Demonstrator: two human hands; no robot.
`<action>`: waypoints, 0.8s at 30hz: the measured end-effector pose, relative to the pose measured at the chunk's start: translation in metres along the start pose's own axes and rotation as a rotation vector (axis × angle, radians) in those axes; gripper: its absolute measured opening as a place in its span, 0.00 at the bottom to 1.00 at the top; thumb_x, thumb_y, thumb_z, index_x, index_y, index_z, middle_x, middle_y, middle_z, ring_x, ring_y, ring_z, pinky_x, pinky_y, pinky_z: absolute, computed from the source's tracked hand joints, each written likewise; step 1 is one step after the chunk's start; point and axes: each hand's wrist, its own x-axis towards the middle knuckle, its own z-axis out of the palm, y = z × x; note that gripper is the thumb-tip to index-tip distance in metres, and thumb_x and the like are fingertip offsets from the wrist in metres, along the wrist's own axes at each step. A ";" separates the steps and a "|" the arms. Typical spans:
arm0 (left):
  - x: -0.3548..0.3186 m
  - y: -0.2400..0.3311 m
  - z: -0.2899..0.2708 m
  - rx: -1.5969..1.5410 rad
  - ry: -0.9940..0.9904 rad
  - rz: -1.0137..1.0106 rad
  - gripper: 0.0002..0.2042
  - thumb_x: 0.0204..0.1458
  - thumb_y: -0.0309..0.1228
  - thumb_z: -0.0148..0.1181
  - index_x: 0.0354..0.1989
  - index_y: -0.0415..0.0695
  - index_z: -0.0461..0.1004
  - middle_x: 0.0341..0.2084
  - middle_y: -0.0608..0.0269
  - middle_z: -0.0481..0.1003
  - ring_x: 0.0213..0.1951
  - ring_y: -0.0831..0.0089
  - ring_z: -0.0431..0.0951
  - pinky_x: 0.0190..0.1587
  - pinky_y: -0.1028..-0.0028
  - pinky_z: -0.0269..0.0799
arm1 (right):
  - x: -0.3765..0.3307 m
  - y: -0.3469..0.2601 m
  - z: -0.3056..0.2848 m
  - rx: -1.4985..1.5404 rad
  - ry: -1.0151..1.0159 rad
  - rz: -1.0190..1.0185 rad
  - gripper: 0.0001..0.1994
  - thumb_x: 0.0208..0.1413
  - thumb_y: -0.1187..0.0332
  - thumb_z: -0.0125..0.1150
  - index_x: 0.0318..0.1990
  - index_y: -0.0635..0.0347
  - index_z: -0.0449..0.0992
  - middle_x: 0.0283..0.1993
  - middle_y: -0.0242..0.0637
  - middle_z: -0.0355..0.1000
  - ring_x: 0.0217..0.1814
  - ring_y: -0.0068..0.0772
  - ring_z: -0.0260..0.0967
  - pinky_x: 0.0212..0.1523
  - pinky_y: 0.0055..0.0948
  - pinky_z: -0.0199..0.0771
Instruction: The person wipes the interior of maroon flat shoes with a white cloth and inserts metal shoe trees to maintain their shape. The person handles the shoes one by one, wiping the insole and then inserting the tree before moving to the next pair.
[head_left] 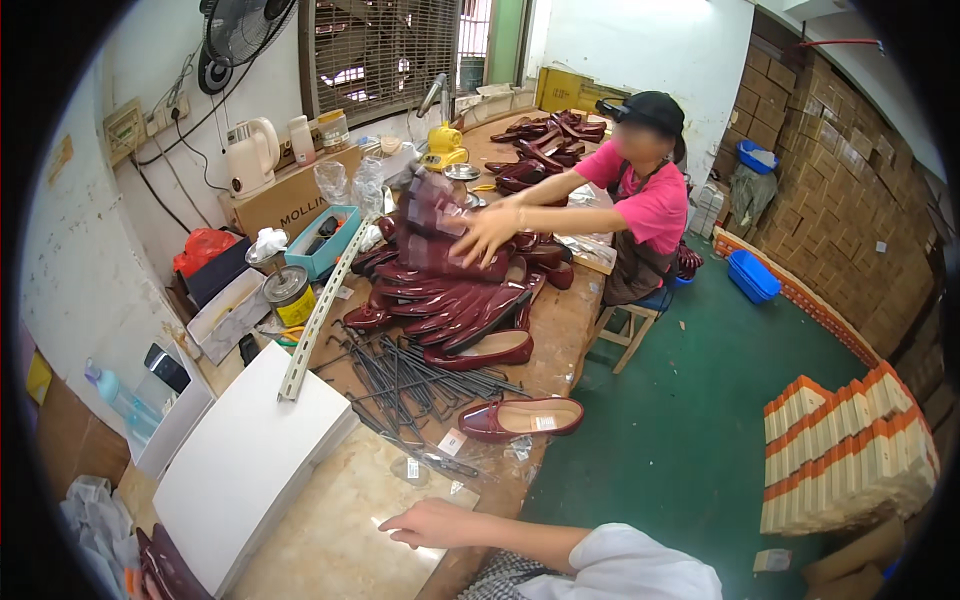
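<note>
Over the pale marbled work surface (325,520), my right hand (432,524) reaches in from the lower right. Its fingers are closed, with a small white label (379,522) at the fingertips. Of my left hand, at most a sliver shows at the lower left rim, beside glossy maroon shoes (172,565); its fingers are not clear. Beyond my right hand, a single maroon flat shoe (522,418) with a bow lies on its sole, a white sticker on its insole. Small stickers (452,441) and black hooked rods (410,380) lie near it.
A white stack of sheets (250,470) stands left of my right hand, a slotted metal strip (318,318) resting on its far end. A heap of maroon shoes (450,300) fills the bench ahead. A co-worker in pink (655,190) reaches over it with blurred shoes. Boxes (835,460) are stacked right.
</note>
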 end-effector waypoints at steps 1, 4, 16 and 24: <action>-0.003 0.015 0.005 -0.142 -0.028 -0.075 0.18 0.58 0.37 0.58 0.48 0.35 0.76 0.47 0.46 0.75 0.49 0.54 0.74 0.53 0.63 0.68 | -0.001 0.000 0.001 0.010 -0.001 0.001 0.15 0.58 0.64 0.49 0.50 0.56 0.75 0.23 0.37 0.76 0.29 0.40 0.75 0.36 0.40 0.73; -0.013 0.044 0.023 -0.383 -0.108 -0.030 0.15 0.57 0.32 0.58 0.48 0.35 0.76 0.48 0.52 0.76 0.48 0.61 0.74 0.50 0.68 0.69 | 0.000 -0.005 0.004 0.026 -0.007 -0.031 0.16 0.58 0.63 0.50 0.51 0.56 0.74 0.25 0.39 0.76 0.31 0.41 0.75 0.37 0.40 0.73; -0.125 0.263 0.103 -2.142 -1.075 -0.345 0.48 0.49 0.59 0.59 0.71 0.44 0.43 0.66 0.43 0.54 0.19 0.75 0.72 0.21 0.76 0.70 | 0.014 -0.022 0.025 1.046 -0.302 -0.315 0.28 0.67 0.51 0.43 0.68 0.57 0.57 0.59 0.36 0.66 0.60 0.30 0.62 0.59 0.29 0.62; -0.140 0.289 0.113 -2.953 -1.122 -0.748 0.42 0.55 0.52 0.52 0.71 0.64 0.30 0.68 0.51 0.50 0.25 0.62 0.70 0.27 0.64 0.71 | -0.007 -0.024 0.030 1.033 -0.391 -0.297 0.27 0.67 0.52 0.43 0.67 0.60 0.58 0.57 0.40 0.67 0.60 0.30 0.63 0.60 0.28 0.62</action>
